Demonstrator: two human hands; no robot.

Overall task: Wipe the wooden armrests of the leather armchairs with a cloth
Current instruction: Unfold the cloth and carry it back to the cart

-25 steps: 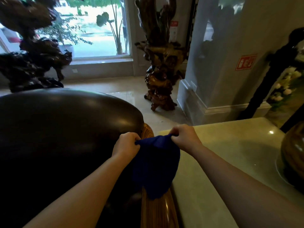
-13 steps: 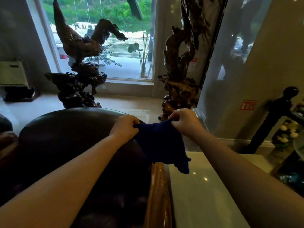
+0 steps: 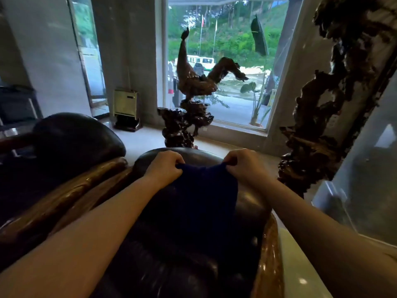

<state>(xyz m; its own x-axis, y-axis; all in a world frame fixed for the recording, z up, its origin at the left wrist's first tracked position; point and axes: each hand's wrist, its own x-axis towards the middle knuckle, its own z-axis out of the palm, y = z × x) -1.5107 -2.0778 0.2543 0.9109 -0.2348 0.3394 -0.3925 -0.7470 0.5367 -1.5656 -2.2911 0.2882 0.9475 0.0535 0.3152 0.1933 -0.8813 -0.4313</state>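
Above the dark leather chair (image 3: 247,203), both hands hold a navy cloth (image 3: 204,190) stretched between them. Left hand (image 3: 164,166) is curled into a fist, pinching the cloth's upper left edge; right hand (image 3: 245,165) is curled the same way, pinching the upper right edge. From that taut top edge the cloth hangs down in front of the chair's rounded back (whether its lower part touches the leather, I cannot tell). Both forearms reach in from the bottom corners of the view.

Along the chair's right side runs a glossy wooden armrest (image 3: 268,254), well below the right hand and clear of the cloth. Just beside it on the right lies a pale stone tabletop (image 3: 300,276). To the left stands a second chair (image 3: 79,136), its own wooden arm (image 3: 71,194) curving down beside the near chair's left arm (image 3: 103,190).

Behind the chairs, a dark carved bird (image 3: 193,82) on a gnarled base stands before a window (image 3: 225,39), with greenery and a bus outside. At right rises a tall root carving (image 3: 322,136). A small cream cabinet (image 3: 125,104) sits on the floor at left of the window.
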